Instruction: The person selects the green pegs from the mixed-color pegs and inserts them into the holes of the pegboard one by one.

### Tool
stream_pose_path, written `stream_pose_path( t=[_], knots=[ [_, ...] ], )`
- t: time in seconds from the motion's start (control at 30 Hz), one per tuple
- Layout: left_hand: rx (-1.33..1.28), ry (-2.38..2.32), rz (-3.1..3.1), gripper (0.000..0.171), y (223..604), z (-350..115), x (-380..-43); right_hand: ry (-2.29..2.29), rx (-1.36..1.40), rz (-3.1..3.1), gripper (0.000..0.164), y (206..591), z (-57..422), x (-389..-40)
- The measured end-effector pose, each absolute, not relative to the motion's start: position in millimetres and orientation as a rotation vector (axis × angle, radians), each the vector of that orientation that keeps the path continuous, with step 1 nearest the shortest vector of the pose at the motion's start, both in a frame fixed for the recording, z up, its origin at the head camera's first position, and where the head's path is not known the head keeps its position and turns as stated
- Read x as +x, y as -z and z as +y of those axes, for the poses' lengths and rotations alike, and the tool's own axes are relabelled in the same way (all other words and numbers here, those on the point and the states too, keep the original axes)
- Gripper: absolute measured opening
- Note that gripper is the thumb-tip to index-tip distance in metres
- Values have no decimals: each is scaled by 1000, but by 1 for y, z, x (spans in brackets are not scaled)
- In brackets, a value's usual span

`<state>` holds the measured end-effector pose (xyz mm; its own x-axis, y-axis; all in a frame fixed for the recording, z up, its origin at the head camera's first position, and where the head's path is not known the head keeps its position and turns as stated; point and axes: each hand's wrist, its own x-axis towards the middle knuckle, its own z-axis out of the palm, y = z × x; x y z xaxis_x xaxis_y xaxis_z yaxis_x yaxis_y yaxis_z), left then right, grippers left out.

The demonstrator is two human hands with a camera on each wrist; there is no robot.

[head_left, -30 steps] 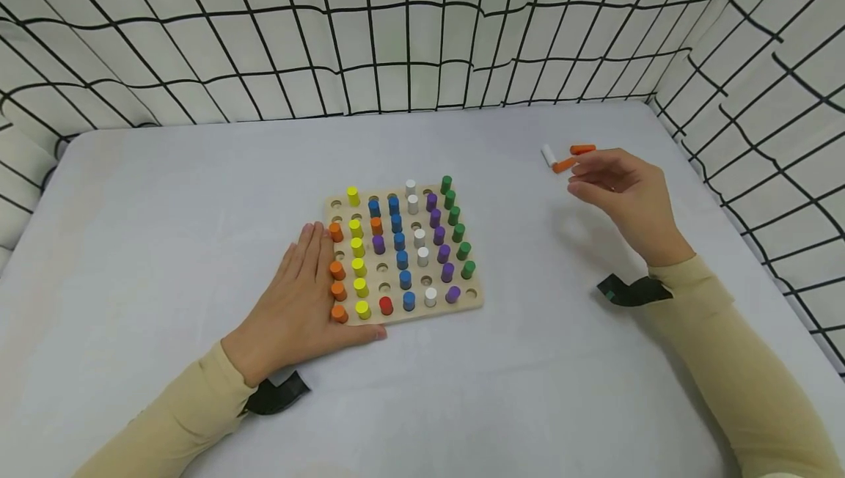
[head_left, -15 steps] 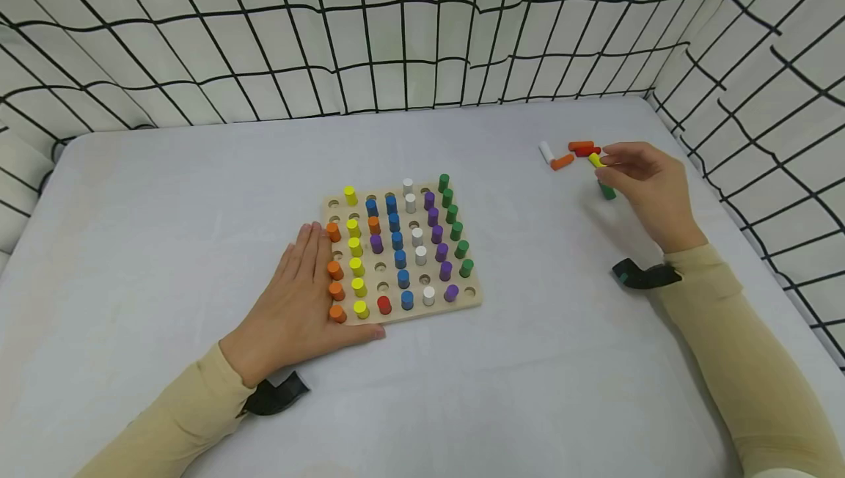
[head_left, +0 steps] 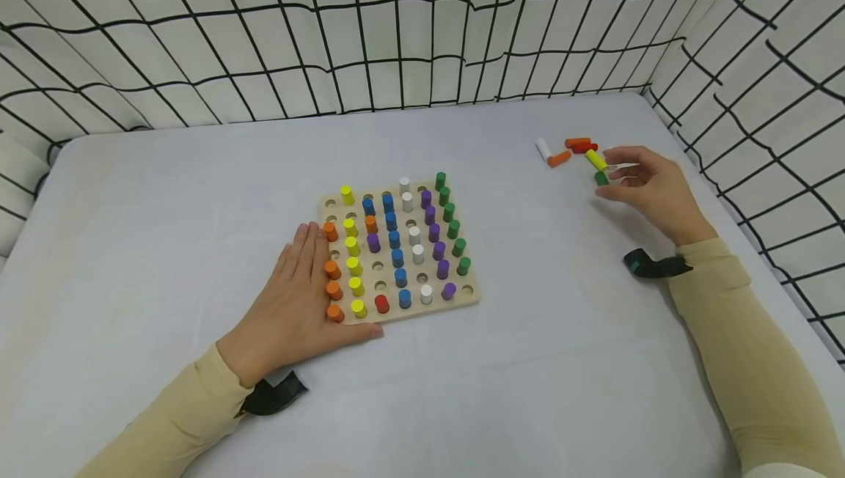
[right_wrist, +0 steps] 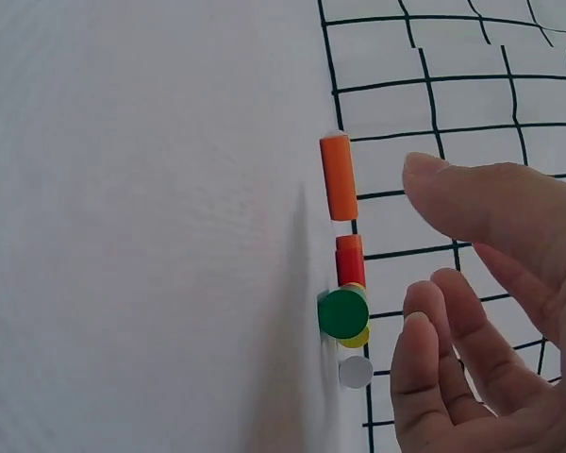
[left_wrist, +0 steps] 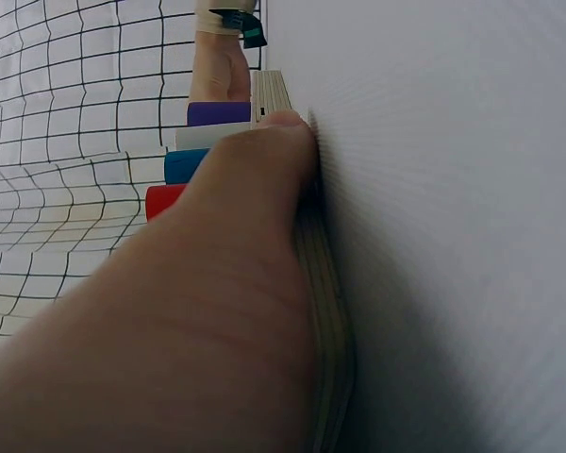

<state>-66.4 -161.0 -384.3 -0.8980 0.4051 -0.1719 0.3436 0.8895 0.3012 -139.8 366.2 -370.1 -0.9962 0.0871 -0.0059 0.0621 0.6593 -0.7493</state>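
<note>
A square wooden pegboard (head_left: 472,298) lies on the white table, with columns of coloured pegs and several bare holes. My left hand (head_left: 287,302) rests along its left side, fingers straight, the thumb lying against the front edge; the left wrist view shows the thumb touching the board's side. My right hand (head_left: 653,185) hovers at the back right, thumb and fingers apart, holding nothing. Nearest to it lie a green peg (head_left: 601,179) and a yellow peg (head_left: 596,160). A white peg end (right_wrist: 356,372) shows beyond the green one in the right wrist view.
Left of the right hand lie a red peg (head_left: 586,148), two orange pegs (head_left: 559,159) and a white peg (head_left: 543,149). A black wire grid (head_left: 396,60) stands along the back and right side of the table.
My right hand has moved rightward past the loose pegs, uncovering the red, yellow and green ones, and its fingers have spread wider. The left hand stays against the board.
</note>
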Motion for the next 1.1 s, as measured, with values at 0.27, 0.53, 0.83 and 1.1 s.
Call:
stream_pose_path(
  t=[0.27, 0.53, 0.83, 1.1],
  knots=[
    [568, -403, 2828, 150, 386, -161, -66, -1158, -178, -2917, 67, 375, 372, -142],
    [561, -405, 2828, 151, 384, -161, -66, -1059, -192, -2921, 59, 382, 375, -144],
    [563, -413, 2823, 150, 383, -162, -66, -1039, -167, -2907, 53, 389, 373, -146],
    [561, -418, 2823, 151, 384, -161, -67, -919, -177, -2981, 45, 385, 369, -144]
  ],
)
